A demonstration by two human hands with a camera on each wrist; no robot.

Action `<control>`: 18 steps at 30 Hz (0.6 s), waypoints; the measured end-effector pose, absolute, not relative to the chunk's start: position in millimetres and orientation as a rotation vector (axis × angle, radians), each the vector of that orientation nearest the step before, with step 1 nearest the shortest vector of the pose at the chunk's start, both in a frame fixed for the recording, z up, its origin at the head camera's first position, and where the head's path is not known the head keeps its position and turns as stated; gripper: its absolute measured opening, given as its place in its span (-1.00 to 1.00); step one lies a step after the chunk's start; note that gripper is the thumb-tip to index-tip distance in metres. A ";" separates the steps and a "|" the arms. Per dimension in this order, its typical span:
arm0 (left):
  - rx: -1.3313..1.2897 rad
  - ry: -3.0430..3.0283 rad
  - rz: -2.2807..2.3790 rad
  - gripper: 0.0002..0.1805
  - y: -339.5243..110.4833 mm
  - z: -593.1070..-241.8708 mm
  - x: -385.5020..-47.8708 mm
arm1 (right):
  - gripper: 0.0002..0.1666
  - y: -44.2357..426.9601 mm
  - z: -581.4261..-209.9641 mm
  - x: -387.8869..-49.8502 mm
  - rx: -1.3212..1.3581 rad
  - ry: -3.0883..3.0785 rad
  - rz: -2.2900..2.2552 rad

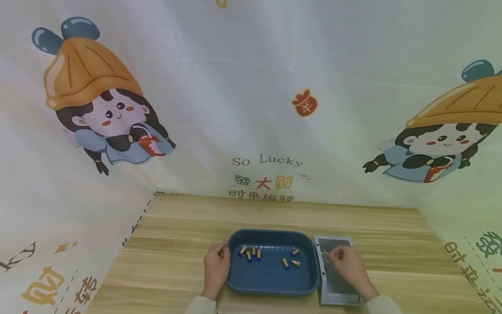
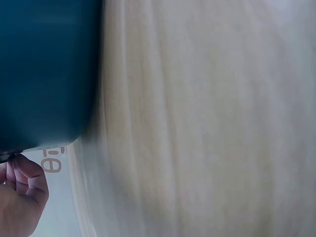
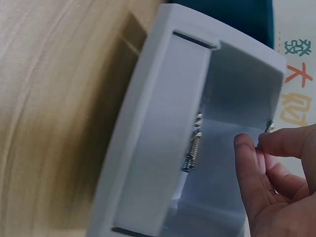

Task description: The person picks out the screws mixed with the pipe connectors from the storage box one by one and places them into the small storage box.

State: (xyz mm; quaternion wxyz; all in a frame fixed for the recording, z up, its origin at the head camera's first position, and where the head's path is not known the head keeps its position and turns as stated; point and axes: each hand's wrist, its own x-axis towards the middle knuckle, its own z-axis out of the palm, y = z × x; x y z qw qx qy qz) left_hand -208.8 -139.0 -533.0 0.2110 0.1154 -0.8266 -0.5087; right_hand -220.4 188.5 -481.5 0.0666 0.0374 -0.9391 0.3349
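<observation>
Left hand: thumb and fingers pinching left rim of blue tray.
Right hand: thumb and finger closed on a screw, above the grey box; shank mostly hidden by fingers.
Grey box: just right of tray; in head view, partly covered by right hand.
Loose screws: inside box, bunched beside the ledge.
Brass-coloured fittings: in tray, blue-ended; one cluster near left end, three spread toward right.
Left wrist view: mostly table; contents hidden by tray wall.
Table: wood-grained, beneath tray and box.
Printed cloth: behind and along both sides of table.
</observation>
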 end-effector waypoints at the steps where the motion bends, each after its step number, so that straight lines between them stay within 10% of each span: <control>1: 0.320 -2.299 -1.412 -0.74 -139.1 -533.1 -209.0 | -0.90 188.6 -483.2 -220.3 0.111 -2.826 1.009; 18: 0.341 -2.327 -1.435 -0.72 -139.9 -532.5 -209.5 | -0.78 183.5 -511.6 -218.3 0.032 -2.936 0.895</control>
